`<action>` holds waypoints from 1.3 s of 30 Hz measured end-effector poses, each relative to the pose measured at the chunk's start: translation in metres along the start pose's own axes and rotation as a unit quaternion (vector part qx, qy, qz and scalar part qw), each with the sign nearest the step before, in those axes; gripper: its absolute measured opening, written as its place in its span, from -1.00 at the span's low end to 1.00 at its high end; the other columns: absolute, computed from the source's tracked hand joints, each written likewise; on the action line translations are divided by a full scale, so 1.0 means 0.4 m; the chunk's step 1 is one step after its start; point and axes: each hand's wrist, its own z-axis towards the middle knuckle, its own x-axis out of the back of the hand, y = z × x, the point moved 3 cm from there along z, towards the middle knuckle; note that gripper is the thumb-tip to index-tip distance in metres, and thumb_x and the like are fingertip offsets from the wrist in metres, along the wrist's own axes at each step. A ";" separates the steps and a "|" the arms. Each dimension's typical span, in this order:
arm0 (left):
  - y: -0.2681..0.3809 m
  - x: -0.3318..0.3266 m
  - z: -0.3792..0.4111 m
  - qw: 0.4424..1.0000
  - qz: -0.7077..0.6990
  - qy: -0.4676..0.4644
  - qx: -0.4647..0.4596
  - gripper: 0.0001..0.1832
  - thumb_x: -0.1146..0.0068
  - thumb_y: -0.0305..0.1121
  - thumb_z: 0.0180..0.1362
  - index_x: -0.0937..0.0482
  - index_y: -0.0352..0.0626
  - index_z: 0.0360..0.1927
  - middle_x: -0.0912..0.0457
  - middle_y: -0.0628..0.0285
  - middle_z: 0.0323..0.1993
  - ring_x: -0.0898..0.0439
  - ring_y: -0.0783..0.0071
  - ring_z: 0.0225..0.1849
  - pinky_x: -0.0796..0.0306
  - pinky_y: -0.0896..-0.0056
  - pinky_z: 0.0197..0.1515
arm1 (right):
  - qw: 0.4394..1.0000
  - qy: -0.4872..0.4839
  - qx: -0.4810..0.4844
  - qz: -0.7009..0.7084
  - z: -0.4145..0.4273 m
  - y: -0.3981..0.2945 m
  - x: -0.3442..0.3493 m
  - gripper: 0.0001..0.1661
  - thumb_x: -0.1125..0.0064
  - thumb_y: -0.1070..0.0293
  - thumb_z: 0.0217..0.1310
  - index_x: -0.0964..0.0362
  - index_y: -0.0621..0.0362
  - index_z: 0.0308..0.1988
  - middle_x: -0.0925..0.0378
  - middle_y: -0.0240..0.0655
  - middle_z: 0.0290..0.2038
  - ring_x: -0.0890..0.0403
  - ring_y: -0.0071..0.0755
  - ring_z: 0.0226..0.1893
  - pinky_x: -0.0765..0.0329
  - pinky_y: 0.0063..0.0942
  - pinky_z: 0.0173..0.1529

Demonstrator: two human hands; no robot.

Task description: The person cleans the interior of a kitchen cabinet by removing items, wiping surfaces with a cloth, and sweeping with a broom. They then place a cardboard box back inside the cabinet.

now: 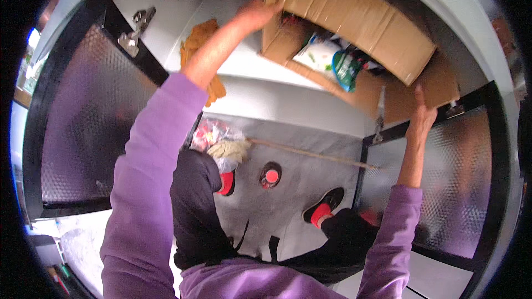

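Observation:
A cardboard box point(316, 72) sits tilted in the mouth of a cabinet, with its wide flap point(357, 16) partly over the opening. My left hand point(257, 14) grips the box at its upper left, by the flap's corner. At the lower right, my right hand point(422, 118) holds the box's edge, one finger lying up along its front; its other fingers are hard to make out. Inside the box a white plastic packet point(318, 54) and a green packet point(346, 68) show. The rest of the contents are dark or covered by the flap.
Black-framed textured glass doors stand open at left point(95, 124) and right point(432, 178). An orange-brown cloth item point(199, 39) hangs over the cabinet's ledge. Between my feet is a red-capped bottle point(271, 175). Nearby lie a thin stick point(307, 152) and a pale cloth point(230, 150) with plastic bags.

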 end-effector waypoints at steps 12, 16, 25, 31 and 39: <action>-0.089 -0.130 -0.553 0.919 -0.389 0.059 0.034 -0.61 -0.17 -0.20 -0.02 -0.40 -0.11 -0.12 -0.48 0.35 -0.26 -0.47 0.59 -0.33 -0.36 0.53 -0.28 | 0.999 0.016 -0.027 0.013 -0.143 -0.065 0.072 -0.53 -0.08 0.17 0.14 -0.37 0.40 -0.14 -0.45 -0.24 -0.18 -0.41 -0.43 -0.17 -0.32 -0.48 -0.04; -0.227 -0.417 -0.830 0.980 -0.040 -0.186 0.062 -0.20 -0.27 -0.03 -0.17 -0.23 -0.25 0.10 -0.33 -0.08 -0.01 -0.35 0.13 0.05 -0.23 0.25 0.10 | 0.998 0.017 -0.029 0.060 -0.148 -0.051 0.066 -0.53 -0.07 0.17 0.15 -0.38 0.40 -0.14 -0.45 -0.25 -0.18 -0.40 -0.45 -0.17 -0.32 -0.48 -0.04; -0.208 -0.571 -0.823 0.908 0.235 -0.337 -0.081 -0.34 -0.24 -0.29 -0.25 -0.25 -0.04 0.00 -0.31 0.12 -0.11 -0.40 0.12 -0.02 -0.37 0.18 -0.08 | 1.000 0.025 -0.012 -0.007 -0.148 -0.062 0.074 -0.57 -0.06 0.20 0.16 -0.40 0.40 -0.17 -0.46 -0.24 -0.20 -0.40 -0.45 -0.19 -0.33 -0.48 -0.06; -0.254 -0.536 -0.743 0.900 0.197 -0.384 -0.068 -0.41 -0.22 -0.33 -0.27 -0.26 -0.12 -0.08 -0.32 0.07 -0.10 -0.49 0.03 -0.16 -0.42 0.13 -0.20 | 0.998 0.060 -0.002 -0.013 -0.149 -0.065 0.065 -0.62 -0.08 0.22 0.16 -0.44 0.40 -0.25 -0.52 -0.28 -0.33 -0.43 -0.53 -0.29 -0.38 -0.52 -0.15; -0.281 -0.507 -0.654 0.871 0.243 -0.406 -0.136 -0.43 -0.25 -0.26 -0.28 -0.31 -0.17 -0.14 -0.43 -0.04 -0.14 -0.47 0.04 -0.10 -0.39 0.15 -0.13 | 0.994 0.089 0.018 -0.060 -0.144 -0.069 0.063 -0.61 -0.09 0.22 0.14 -0.42 0.40 -0.24 -0.56 -0.16 -0.36 -0.50 -0.47 -0.36 -0.42 -0.46 -0.21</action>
